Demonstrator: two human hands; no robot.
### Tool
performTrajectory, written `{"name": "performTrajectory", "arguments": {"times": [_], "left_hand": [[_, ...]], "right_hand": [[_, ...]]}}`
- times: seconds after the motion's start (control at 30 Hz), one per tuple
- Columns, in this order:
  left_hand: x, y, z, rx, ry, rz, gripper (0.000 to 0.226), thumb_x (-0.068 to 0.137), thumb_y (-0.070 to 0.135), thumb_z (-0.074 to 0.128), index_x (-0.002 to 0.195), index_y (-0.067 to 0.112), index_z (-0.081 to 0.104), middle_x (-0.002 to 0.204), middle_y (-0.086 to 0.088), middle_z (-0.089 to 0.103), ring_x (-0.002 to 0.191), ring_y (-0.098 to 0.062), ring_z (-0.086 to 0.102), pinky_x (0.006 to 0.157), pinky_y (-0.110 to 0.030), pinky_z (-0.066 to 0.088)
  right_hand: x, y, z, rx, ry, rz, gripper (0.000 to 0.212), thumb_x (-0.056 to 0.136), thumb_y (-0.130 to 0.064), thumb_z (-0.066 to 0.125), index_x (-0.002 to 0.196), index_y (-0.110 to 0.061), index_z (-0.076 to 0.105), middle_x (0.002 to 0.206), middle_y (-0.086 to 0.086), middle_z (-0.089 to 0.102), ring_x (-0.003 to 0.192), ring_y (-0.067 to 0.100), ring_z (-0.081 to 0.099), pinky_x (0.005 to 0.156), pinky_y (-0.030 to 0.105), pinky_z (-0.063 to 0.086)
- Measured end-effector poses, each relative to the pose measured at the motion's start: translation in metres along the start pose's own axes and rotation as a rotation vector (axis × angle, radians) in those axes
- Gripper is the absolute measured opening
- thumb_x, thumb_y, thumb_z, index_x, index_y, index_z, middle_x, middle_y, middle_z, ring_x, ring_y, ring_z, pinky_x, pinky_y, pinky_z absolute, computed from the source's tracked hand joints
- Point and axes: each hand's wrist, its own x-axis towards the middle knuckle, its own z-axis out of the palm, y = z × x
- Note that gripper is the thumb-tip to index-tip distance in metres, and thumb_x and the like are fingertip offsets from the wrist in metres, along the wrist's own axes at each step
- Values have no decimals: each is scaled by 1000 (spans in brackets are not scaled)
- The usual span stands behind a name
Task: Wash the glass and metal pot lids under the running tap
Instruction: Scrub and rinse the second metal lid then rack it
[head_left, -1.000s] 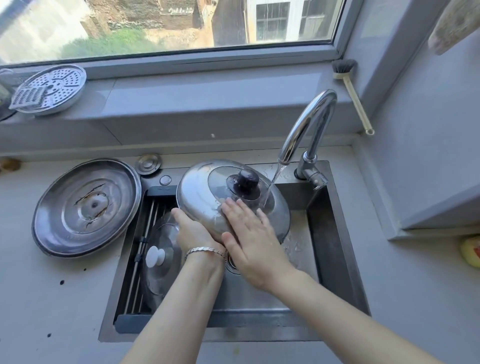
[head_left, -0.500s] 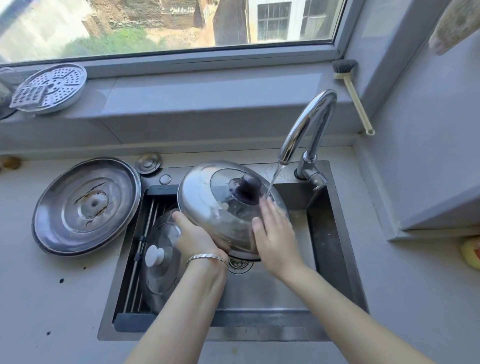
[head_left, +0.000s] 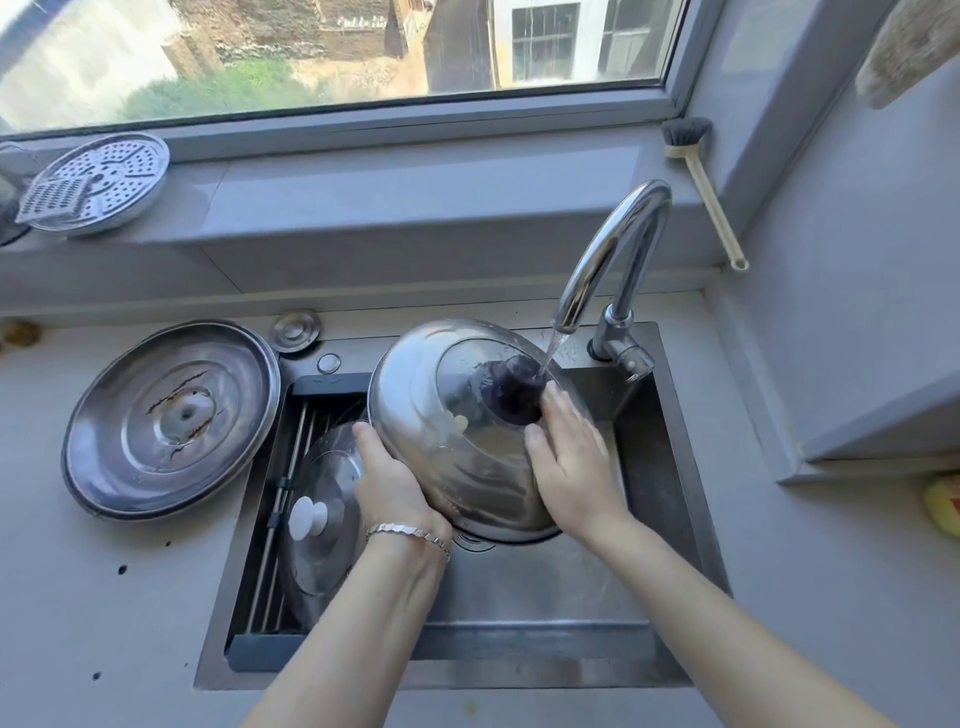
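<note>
Left hand (head_left: 387, 483) grip clamps lid (head_left: 426, 415) rim, lid tilted toward me; right hand (head_left: 571, 460) flat, fingers straight, just right of knob (head_left: 511, 392) under tap (head_left: 613, 244) stream.

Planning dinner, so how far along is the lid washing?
Possibly done: the big metal lid on the counter; wetness is unclear. In hand: the left hand grips the dark-knobbed lid under the running tap, the right hand presses on it. Left: the white-knobbed lid in the sink.

Lid (head_left: 426, 415) tilted steeper; right hand (head_left: 571, 467) slid toward knob (head_left: 511, 392).
</note>
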Motion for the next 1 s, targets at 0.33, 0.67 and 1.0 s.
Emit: {"name": "performTrajectory", "arguments": {"times": [0.33,0.67,1.0], "left_hand": [[-7,0,-21,302,-441,-156,56,92,50,40,95,4,72,82,-17,71,63,-26,69,55,-31,58],[-5,-9,-6,518,-318,-7,35,100,27,34,119,8,57,87,-6,66,77,-9,65,62,-17,53],[11,5,-16,161,-298,-118,62,91,56,36,88,6,73,77,-15,72,68,-26,69,65,-32,59]], "right_hand": [[62,-15,-55,-6,-38,133,41,99,-36,25,87,-21,61,94,2,61,101,25,56,83,34,41],[19,-65,-2,-298,-131,-519,58,88,-44,20,121,-19,61,131,2,57,133,21,40,111,33,10],[29,65,-46,694,-408,763,49,85,-65,43,96,-23,66,97,-3,67,86,17,64,77,33,51]]}}
